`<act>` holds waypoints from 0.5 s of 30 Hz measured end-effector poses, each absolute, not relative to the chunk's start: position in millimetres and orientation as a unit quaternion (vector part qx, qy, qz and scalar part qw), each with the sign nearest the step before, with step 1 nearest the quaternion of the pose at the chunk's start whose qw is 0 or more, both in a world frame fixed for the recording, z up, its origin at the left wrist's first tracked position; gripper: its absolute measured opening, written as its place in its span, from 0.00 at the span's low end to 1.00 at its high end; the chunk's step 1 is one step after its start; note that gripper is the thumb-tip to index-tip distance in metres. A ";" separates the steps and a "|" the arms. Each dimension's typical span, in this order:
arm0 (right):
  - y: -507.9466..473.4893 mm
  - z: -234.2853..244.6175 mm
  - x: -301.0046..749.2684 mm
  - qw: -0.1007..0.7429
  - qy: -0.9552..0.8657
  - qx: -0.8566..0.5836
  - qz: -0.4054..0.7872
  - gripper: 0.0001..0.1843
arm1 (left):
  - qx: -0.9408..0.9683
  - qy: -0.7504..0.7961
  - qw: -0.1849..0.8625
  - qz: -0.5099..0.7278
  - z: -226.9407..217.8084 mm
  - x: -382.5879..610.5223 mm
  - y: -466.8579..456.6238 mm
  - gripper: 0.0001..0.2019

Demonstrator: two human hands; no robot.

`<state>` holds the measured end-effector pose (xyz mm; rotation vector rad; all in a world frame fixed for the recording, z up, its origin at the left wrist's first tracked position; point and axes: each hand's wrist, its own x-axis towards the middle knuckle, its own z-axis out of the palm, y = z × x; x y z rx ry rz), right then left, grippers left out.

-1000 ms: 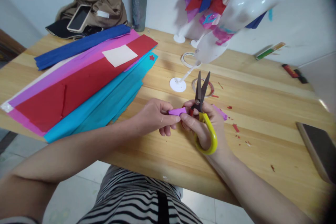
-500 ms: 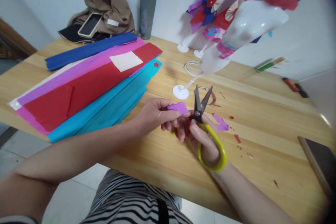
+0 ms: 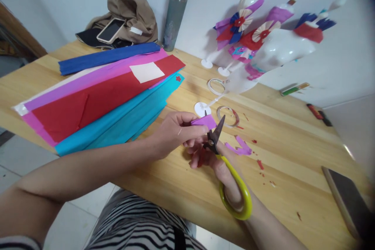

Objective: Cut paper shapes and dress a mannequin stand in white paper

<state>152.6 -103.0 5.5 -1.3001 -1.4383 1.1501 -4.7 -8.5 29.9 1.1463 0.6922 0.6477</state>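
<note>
Pinching the purple paper (image 3: 209, 121) in the left hand (image 3: 168, 134), firmly between thumb and bent fingers, leaving its right end sticking out. Closed around the scissors (image 3: 217, 133) with the right hand (image 3: 224, 174), with thumb through the yellow loop and fingers folded about the red handle; keeping the blades well apart. All above the near middle of the table (image 3: 164, 187), just on the near side of a round white base (image 3: 202, 109).

Half a second ago, blades only beside the paper, to its right. Now one running behind it, with a tip poking past the far edge, and the other off to the right, free of it. A second ago, parted more narrowly.

Also fresh: a fuller look at the purple scrap (image 3: 241, 148) on the right, forked like a V, partly behind the right hand before. At the far edge, with the tilt of the view, nearly the whole flask (image 3: 175, 15) and more of the dressed torsos (image 3: 284, 52). Unchanged: layered paper sheets (image 3: 111, 101) on the left, red scraps (image 3: 260, 165) on the right.
</note>
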 end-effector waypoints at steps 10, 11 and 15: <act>-104.5 6.8 156.0 0.399 -0.626 -0.523 0.419 0.34 | 0.526 0.360 0.712 0.294 44.4 -3.7 -10.2 0.11; -104.8 6.5 156.7 0.398 -0.631 -0.526 0.408 0.34 | 0.531 0.366 0.706 0.293 45.5 -3.7 -10.3 0.12; -106.0 7.0 157.3 0.395 -0.635 -0.542 0.384 0.34 | 0.556 0.373 0.685 0.286 46.9 -4.3 -10.5 0.15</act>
